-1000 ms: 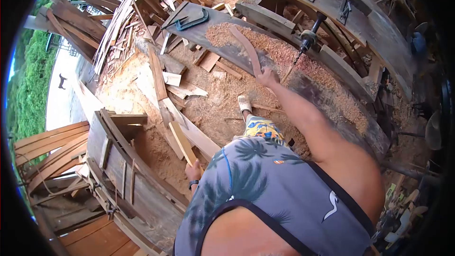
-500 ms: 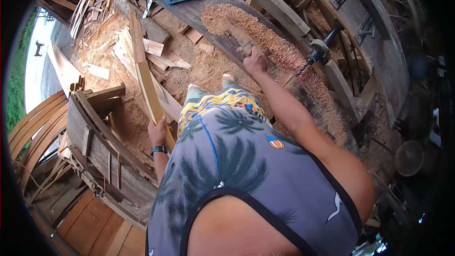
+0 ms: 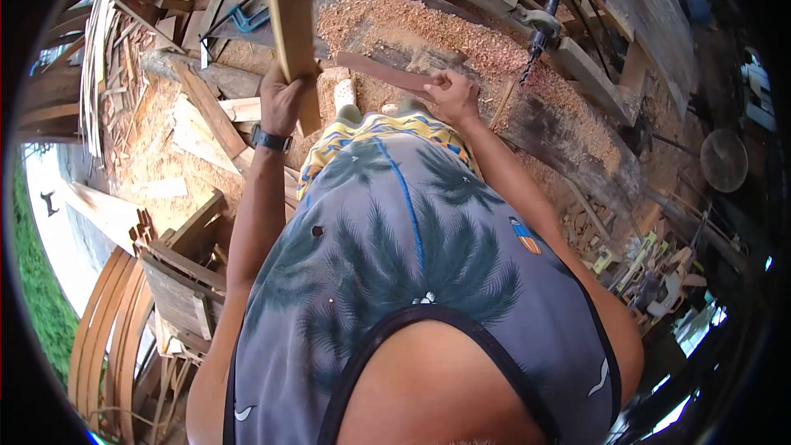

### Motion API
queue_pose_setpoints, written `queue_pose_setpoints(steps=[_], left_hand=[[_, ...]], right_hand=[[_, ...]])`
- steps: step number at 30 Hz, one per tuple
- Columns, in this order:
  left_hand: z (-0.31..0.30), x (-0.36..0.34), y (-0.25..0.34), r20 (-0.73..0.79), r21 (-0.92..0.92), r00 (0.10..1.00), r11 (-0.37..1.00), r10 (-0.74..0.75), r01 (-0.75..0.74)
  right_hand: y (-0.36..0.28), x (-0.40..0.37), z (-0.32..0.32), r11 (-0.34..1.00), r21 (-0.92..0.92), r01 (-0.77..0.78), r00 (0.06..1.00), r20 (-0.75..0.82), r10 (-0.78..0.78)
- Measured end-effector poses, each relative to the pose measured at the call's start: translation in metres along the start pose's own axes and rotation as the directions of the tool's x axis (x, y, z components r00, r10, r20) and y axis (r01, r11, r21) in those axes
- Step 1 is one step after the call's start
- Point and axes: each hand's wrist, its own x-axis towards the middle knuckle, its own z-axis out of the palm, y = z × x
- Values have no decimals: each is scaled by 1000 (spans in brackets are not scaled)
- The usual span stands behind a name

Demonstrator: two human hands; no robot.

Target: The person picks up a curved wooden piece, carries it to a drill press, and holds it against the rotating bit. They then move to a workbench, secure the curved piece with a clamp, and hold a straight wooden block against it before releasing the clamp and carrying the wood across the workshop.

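My left hand (image 3: 284, 99), with a dark watch on the wrist, is closed round a long wooden plank (image 3: 294, 16). The plank stands up past the top edge of the view, and its lower end shows below my fingers. In my right hand (image 3: 455, 96) I grip one end of a thin, reddish-brown, slightly curved wooden strip (image 3: 383, 72). That strip reaches left toward the plank over the near edge of the workbench (image 3: 560, 136). A long heap of wood shavings (image 3: 420, 25) covers the bench behind the strip.
A drill with a long bit (image 3: 540, 37) sits right of the shavings. At the back left of the bench lies a blue clamp (image 3: 250, 19). Offcuts and sawdust (image 3: 169, 156) cover the ground left, near a wooden frame (image 3: 185, 280) and curved boards (image 3: 107, 338).
My left hand has risen and moved forward with the plank, which now stands steeper. My right hand has drawn back from the shavings, and the strip shows plainly in it.
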Motion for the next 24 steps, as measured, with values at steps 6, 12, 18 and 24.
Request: queue_pose_setpoints(steps=[6,12,18,24], left_hand=[[85,57,1,725,124,675,938,138,-324],[102,47,-59,788,227,577,769,215,-597],[70,51,-165,761,560,624,664,-175,-496],[81,63,-174,794,545,585,618,-163,-567]], right_hand=[[-163,-68,-71,657,684,317,948,-201,-248],[-161,-116,-34,939,218,267,884,-444,-148],[-145,-123,-16,974,-30,224,863,-459,-212],[-142,-118,-41,941,-37,336,881,-340,-328]])
